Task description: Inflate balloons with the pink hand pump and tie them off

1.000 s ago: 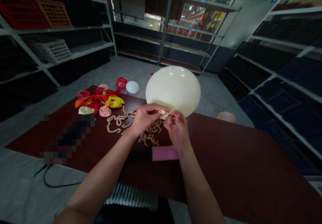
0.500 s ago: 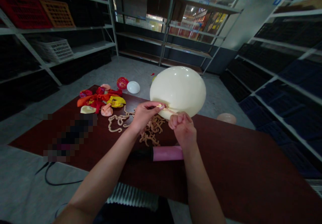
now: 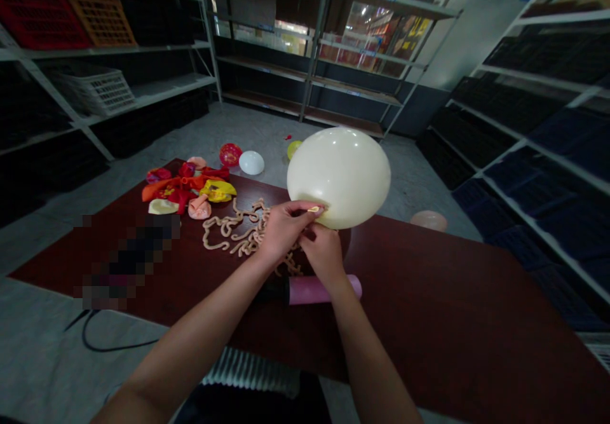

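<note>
A large inflated cream balloon point(image 3: 340, 173) stands over the table, its neck toward me. My left hand point(image 3: 288, 225) is closed in a pinch on that neck, the pale rolled lip showing at the fingertips. Just below and to the right, my right hand point(image 3: 324, 252) has its thumb and fingers pressed together close to the neck. The tan band it was stretching is now mostly hidden by the fingers. Similar tan bands point(image 3: 216, 233) lie tangled under and left of my hands. A pink cylinder with a dark end point(image 3: 309, 290) lies beneath my right wrist.
Limp coloured balloons point(image 3: 183, 185) are piled on the dark red table point(image 3: 448, 303) at left, near a blurred-out dark object point(image 3: 138, 252). On the floor are a white balloon point(image 3: 251, 163), a red balloon point(image 3: 230, 154) and others. Metal shelves point(image 3: 312, 61) surround the area.
My right hand has moved left and turned, coming in against the balloon's neck; the stretched tan strand no longer shows. My left hand keeps its pinch, slightly lower and to the right.
</note>
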